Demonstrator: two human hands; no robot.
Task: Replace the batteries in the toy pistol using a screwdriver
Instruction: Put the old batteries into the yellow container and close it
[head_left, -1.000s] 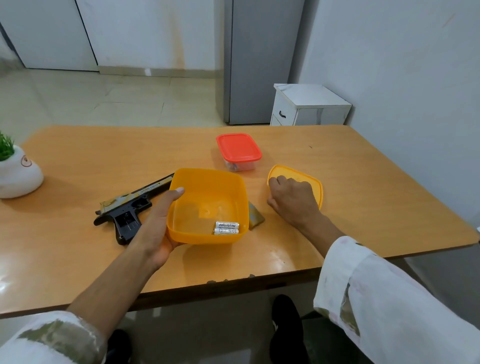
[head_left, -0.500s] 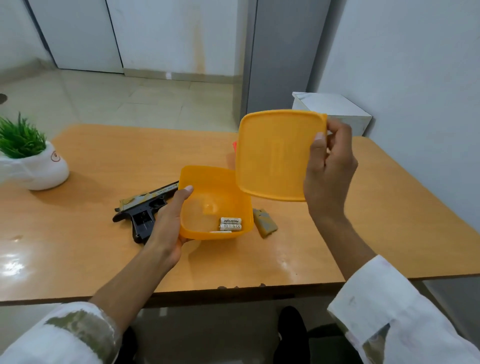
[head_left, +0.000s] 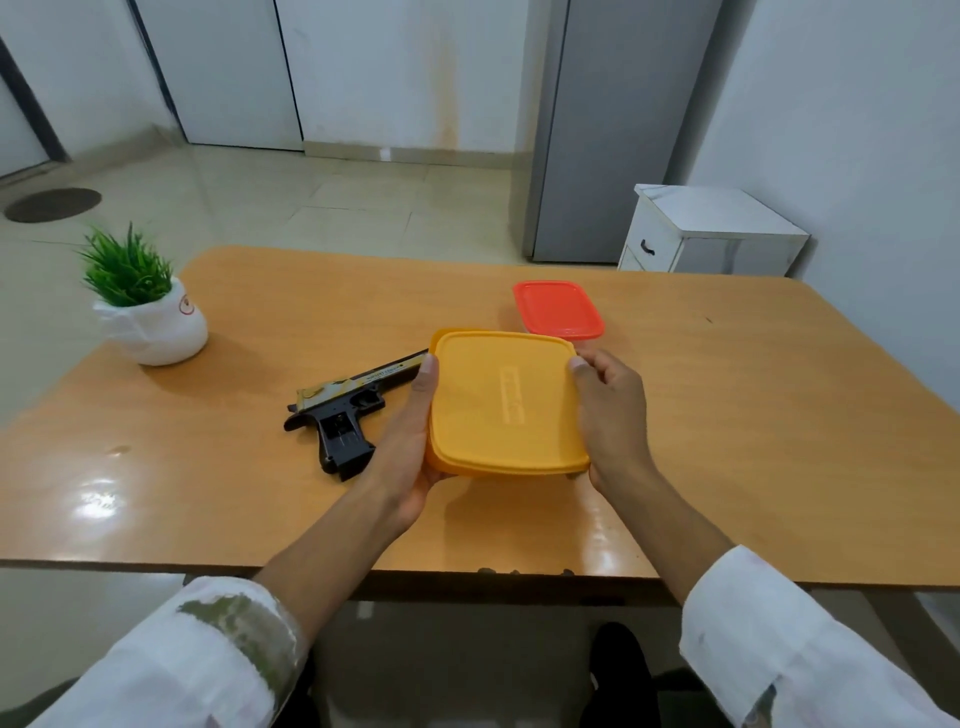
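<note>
I see the left grip cupping the left side of the yellow box, one digit straight along its edge. The right grip clasps the right side, thumb on the lid (which sits closed on the box). The toy pistol lies flat on the bench, just beside the left grip. A red-lidded box stands behind, and a potted plant far left.

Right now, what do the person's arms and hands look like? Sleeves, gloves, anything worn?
The left hand and right hand are both bare: no gloves, and no rings or watch in sight. The forearms are uncovered. The left sleeve is white with olive-green blotches, like a camouflage print. The right sleeve is white with faint specks and a small grey-green patch low down.
</note>
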